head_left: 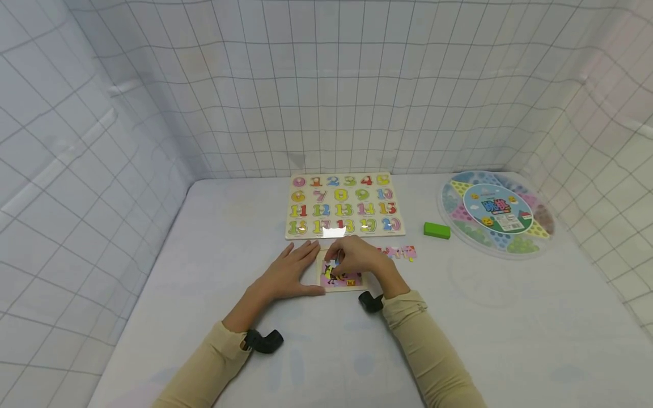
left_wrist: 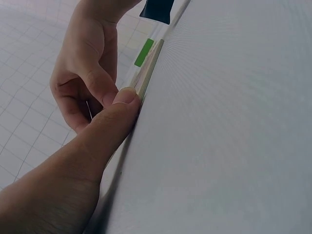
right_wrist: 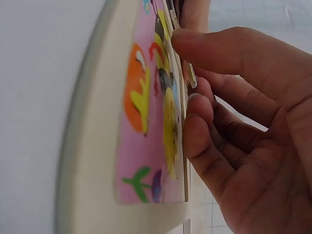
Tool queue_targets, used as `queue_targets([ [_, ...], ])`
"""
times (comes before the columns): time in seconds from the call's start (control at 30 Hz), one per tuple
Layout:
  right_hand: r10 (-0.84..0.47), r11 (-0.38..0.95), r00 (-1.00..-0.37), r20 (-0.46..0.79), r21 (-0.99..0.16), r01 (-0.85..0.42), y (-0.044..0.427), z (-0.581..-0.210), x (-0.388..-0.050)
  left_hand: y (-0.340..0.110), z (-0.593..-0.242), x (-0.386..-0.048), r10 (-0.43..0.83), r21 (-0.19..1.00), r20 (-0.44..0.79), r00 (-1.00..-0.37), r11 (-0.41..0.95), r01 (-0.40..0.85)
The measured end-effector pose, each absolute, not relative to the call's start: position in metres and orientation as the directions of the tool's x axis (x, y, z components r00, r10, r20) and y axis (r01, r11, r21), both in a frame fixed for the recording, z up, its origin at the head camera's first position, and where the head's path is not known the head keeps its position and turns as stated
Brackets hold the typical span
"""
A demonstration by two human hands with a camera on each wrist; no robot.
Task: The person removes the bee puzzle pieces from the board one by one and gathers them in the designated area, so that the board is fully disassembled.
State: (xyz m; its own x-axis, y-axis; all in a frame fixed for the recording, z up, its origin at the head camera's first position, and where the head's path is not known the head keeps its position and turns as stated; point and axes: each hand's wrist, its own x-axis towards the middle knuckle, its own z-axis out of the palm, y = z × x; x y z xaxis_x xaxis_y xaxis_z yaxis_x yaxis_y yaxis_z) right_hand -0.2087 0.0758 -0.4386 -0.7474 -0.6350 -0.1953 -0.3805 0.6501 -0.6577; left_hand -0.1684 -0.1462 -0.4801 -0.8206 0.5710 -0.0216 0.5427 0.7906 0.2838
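A small framed picture puzzle [head_left: 342, 281] with a pink, yellow and black picture lies on the white table. My left hand [head_left: 289, 275] rests at its left side, fingers straight and spread; in the left wrist view the thumb of my left hand [left_wrist: 109, 124] touches the frame's edge. Over the puzzle's upper part, my right hand [head_left: 354, 255] has its fingers curled down. The right wrist view shows my right hand [right_wrist: 253, 112] pinching a small puzzle piece [right_wrist: 192, 76], seen edge-on, beside the picture [right_wrist: 134, 156]. The fingers hide part of the puzzle in the head view.
Loose pink puzzle pieces [head_left: 400, 253] lie right of my right hand. Behind the puzzle is a number board [head_left: 340, 209]. Farther right are a green block [head_left: 436, 230] and a round, colourful game board [head_left: 497, 212]. Grid-patterned cloth walls [head_left: 336, 85] surround the table [head_left: 510, 334].
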Motion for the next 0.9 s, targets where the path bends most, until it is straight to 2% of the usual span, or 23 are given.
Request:
queue_targets([
  [0.9, -0.666, 0.577, -0.727, -0.166, -0.733, -0.361, 0.0860, -0.4369, -0.2103, -0.1456, -0.4793, -0.1673, 0.571, 0.288, -0.032, -0.820, 0.791, 0.540],
])
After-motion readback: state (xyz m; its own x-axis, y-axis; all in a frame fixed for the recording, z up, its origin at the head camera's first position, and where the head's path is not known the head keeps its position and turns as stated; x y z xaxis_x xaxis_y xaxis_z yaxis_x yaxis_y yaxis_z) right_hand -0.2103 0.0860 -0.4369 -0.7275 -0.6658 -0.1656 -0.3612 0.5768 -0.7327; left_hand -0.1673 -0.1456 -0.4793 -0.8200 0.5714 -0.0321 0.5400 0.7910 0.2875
